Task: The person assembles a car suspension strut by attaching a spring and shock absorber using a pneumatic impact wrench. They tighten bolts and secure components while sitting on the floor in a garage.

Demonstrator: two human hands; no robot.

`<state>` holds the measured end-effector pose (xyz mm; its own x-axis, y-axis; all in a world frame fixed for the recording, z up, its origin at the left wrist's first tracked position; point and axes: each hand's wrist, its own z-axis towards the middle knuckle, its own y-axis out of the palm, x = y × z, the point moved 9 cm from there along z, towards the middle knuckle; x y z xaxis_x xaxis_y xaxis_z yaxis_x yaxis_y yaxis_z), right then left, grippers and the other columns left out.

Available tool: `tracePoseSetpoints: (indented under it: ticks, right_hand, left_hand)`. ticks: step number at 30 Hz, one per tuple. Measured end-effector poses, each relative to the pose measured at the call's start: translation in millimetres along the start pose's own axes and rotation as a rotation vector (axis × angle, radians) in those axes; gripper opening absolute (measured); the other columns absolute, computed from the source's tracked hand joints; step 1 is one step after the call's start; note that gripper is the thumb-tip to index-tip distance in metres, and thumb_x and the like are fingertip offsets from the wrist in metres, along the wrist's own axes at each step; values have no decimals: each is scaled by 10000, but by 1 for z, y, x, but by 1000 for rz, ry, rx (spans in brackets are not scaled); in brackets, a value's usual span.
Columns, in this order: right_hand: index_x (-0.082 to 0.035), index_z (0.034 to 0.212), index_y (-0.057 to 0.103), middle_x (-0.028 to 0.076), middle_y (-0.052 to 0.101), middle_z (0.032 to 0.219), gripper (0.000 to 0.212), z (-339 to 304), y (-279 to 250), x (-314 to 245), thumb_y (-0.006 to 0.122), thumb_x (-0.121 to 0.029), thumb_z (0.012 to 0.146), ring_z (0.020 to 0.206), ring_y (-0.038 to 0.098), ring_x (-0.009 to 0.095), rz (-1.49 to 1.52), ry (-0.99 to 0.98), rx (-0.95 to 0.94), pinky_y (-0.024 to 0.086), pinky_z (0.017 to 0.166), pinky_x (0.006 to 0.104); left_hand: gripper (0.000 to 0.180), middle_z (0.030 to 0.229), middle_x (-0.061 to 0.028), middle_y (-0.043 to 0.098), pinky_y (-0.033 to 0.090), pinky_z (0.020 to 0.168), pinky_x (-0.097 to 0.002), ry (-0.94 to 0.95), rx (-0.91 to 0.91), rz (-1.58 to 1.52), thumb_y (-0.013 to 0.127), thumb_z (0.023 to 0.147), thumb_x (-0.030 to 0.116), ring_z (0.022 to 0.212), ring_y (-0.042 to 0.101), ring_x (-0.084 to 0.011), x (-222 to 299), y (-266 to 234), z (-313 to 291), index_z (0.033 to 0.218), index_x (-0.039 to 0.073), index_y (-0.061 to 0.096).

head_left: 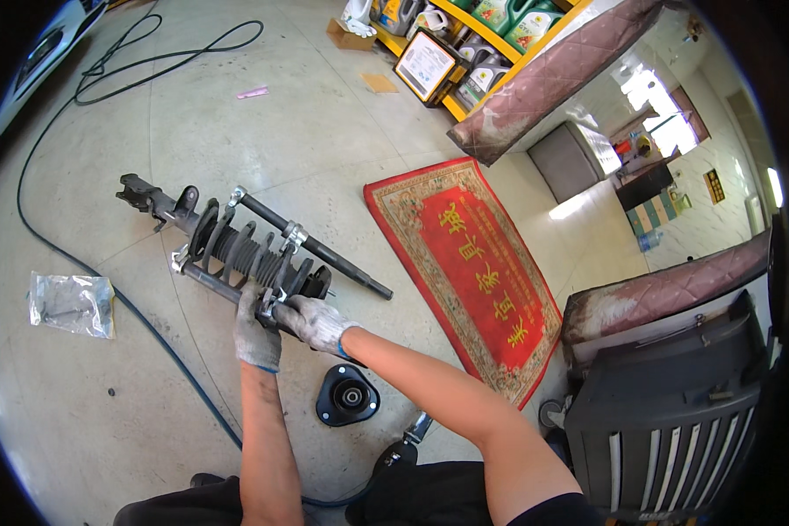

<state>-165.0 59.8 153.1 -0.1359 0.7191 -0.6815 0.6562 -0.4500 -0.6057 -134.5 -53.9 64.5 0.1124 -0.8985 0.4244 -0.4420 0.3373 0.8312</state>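
Note:
A shock absorber strut (162, 203) with a dark coil spring (252, 256) lies slantwise on the floor in front of me. Two spring compressors run along its sides. The farther compressor (351, 271) has its bare rod end pointing right; the nearer compressor (206, 277) passes under my hands. In a grey-white work glove, my left hand (258, 333) is closed around the near clamp end of that compressor. Pressed against the same clamp, my gloved right hand (317, 323) has its fingers curled round it. Both sets of fingertips are partly hidden. Just below lies a black strut mount (349, 396).
A dark air hose (140, 311) loops across the floor at left, past a clear plastic bag (72, 305). Near my knees rests an air tool (403, 449). A red mat (473, 272) and a black slatted cabinet (666, 421) are right; a yellow shelf (456, 107) holds jugs.

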Motion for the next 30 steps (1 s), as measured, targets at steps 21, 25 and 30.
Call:
tracePoseSetpoints:
  ticks: [21,25,30]
  right_hand:
    - [-90,1349,535,86,656,882,490,-16,12,10,645,-363,957,698,637,156,503,6,154,526,620,326]
    - [-69,1335,543,161,697,956,524,-21,-1,-6,633,-407,945,841,690,264,313,-37,172,539,776,394]
    - [-60,1306,563,158,701,971,532,-25,-3,-8,623,-440,940,910,689,284,257,20,168,530,840,407]
  left_hand:
    - [674,1097,-93,644,530,890,-356,0,-249,715,869,722,159,1008,626,-213,48,37,-31,1279,-23,537]
    - [619,954,-47,659,530,701,-291,-4,-37,840,814,804,295,788,631,-159,59,27,-29,1281,-21,577]
    - [575,898,-11,656,415,594,-237,-84,7,786,733,888,423,698,554,-90,52,33,-39,1265,5,616]
